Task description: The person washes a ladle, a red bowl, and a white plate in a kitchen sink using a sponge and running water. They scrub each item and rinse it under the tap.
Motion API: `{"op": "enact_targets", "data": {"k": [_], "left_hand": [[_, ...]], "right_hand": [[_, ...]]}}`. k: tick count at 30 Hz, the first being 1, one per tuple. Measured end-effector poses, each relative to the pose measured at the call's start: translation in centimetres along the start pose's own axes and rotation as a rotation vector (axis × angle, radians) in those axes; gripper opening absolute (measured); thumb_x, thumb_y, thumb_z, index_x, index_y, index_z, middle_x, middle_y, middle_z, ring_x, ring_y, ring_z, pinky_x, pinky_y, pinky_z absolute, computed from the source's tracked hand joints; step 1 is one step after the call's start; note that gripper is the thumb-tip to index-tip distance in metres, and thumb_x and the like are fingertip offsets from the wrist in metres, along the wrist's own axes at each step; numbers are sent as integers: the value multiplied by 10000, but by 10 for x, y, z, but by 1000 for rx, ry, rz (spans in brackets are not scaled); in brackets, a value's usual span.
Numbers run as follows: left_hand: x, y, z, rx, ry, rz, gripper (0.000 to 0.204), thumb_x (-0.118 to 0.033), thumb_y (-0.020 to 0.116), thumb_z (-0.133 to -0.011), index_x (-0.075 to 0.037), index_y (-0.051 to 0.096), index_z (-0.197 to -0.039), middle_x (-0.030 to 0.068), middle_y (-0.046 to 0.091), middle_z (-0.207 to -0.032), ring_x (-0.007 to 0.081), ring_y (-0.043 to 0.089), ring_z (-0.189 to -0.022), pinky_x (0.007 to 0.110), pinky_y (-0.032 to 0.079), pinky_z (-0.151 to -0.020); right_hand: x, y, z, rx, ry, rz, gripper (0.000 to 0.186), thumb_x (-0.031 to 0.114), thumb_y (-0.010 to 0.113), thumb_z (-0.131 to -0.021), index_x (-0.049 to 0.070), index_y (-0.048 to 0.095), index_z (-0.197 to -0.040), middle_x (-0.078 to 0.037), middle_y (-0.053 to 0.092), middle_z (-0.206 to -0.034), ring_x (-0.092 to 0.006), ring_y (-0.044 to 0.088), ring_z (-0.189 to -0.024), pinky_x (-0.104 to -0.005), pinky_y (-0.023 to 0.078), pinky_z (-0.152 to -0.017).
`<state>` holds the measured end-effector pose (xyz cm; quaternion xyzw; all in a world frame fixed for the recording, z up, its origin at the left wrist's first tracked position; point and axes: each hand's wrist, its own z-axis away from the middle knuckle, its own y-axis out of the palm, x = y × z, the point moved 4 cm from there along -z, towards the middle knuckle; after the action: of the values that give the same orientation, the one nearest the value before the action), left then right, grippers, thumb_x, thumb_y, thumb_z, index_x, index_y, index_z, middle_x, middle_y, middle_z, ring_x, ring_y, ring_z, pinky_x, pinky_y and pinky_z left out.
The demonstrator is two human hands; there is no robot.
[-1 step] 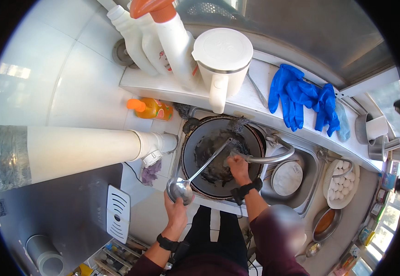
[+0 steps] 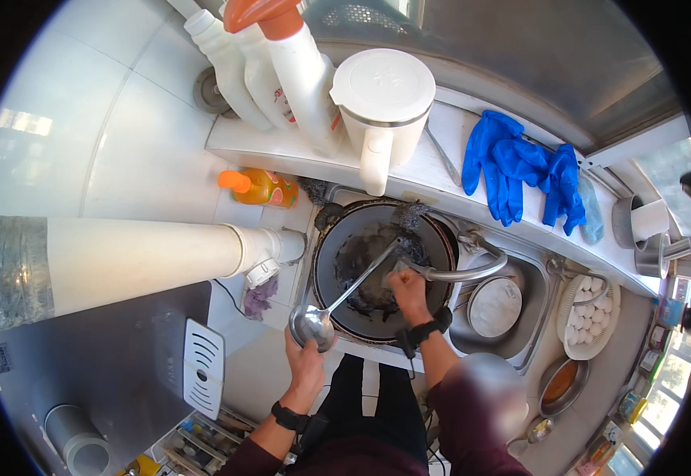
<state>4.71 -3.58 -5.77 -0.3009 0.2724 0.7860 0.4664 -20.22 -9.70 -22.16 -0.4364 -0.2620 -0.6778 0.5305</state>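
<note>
A steel ladle [image 2: 349, 290] slants across a big dark round pan [image 2: 329, 262] set over the sink. My left hand [image 2: 306, 369] is closed around the ladle's bowl at the pan's near left edge. The handle reaches out over the pan, its end close to the tap's mouth. My right hand [image 2: 409, 292] is closed just below the curved metal tap [image 2: 472, 274], over the pan; what its fingers hold is too small to make out. Murky water with dark patches covers the pan's bottom. A wire scrubber [image 2: 410, 213] rests at the far rim.
Right of the pan, a white round dish [image 2: 496, 308] lies in the sink basin [image 2: 526, 337]. Eggs fill a white basket [image 2: 606, 337] beyond. Blue gloves [image 2: 492, 163] and a white pitcher [image 2: 385, 91] occupy the ledge. A thick white pipe [image 2: 147, 254] juts in from the left.
My right hand has shifted very slightly to the left over the pan. The ladle's bowl, in my left hand, has moved barely at all.
</note>
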Motion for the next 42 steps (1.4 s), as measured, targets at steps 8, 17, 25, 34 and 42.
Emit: {"op": "enact_targets", "data": {"k": [8,17,25,34,42], "left_hand": [[13,26,2,23,-88,55,690,170,344,-821,-99,415,-1452,150,526,-1405,331,582,-1306,627,571,-1035],[8,41,7,86,-66,73,675,187,362,-873,-117,386,-1475,136,456,-1466,331,555,-1324,587,570,-1056],[9,42,9,120,19,-76,634,181,384,-894,-91,386,-1466,130,484,-1426,284,575,-1284,475,601,-1024],[21,23,22,134,150,-196,646,195,388,-873,-42,388,-1475,122,490,-1394,233,574,-1209,395,570,-1012],[25,18,26,150,149,-191,688,201,394,-857,-41,378,-1500,126,494,-1387,224,568,-1215,366,545,-1036]], "right_hand": [[21,45,70,141,337,-798,191,112,636,-1059,-7,697,-1195,-54,724,-1113,-162,693,-913,-322,607,-824],[14,70,82,204,474,-1003,107,-20,649,-1000,35,640,-1090,-78,709,-1047,-208,701,-955,-380,594,-872],[22,71,74,244,467,-932,132,3,606,-1036,9,666,-1153,-78,724,-1082,-190,693,-941,-326,567,-867],[-7,63,18,-51,508,-1244,266,186,478,-1137,39,561,-1343,-94,653,-1249,-273,641,-1115,-461,550,-993],[-10,60,6,-80,553,-1313,360,275,431,-1154,22,581,-1362,-147,634,-1354,-329,615,-1243,-501,493,-1116]]}}
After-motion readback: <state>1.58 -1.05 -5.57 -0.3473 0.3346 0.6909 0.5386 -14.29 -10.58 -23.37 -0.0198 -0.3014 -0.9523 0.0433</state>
